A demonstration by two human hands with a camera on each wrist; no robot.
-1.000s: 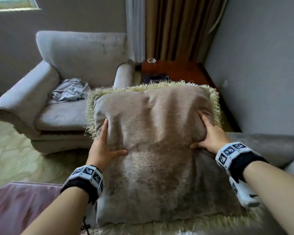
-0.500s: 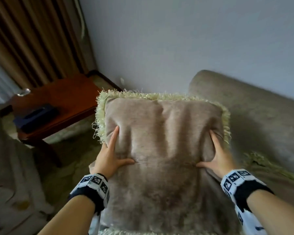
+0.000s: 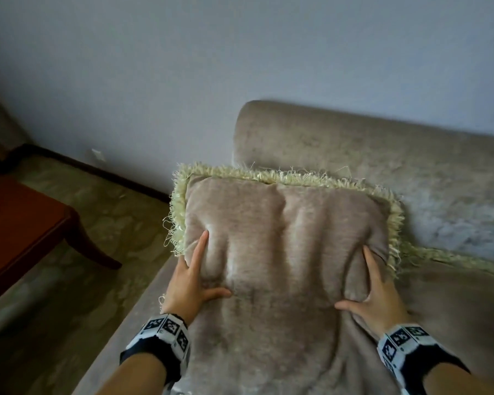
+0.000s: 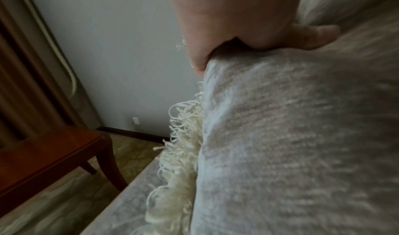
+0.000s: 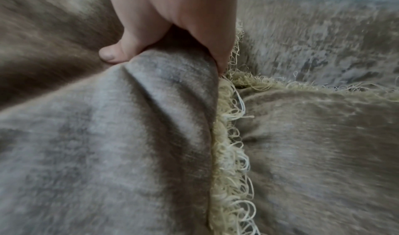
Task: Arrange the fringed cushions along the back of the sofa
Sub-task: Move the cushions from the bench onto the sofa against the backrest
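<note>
Fringed cushion [image 3: 285, 252] held upright between both hands at the left end of the sofa [image 3: 382, 166], far edge nearly at the backrest, near edge over the seat. Left hand [image 3: 193, 283] clamped on the left edge, index finger laid along the face and thumb pressed across it, remaining fingers hidden behind – a pinch through the stuffing, judging by the creases running up from each thumb. Right hand [image 3: 378, 297] mirrored on the right edge, thumb in front, fingers wrapped round the back by the fringe. Held at both sides probably to keep the soft, floppy thing square and to steer it flat against the backrest. Second cushion [image 5: 323, 144] lying flat on the seat just to the right, its fringe touching the held one's fringe – not yet stood up, so more work left there. Wooden side table [image 3: 20, 223] on the floor, left of the sofa arm, well apart
</note>
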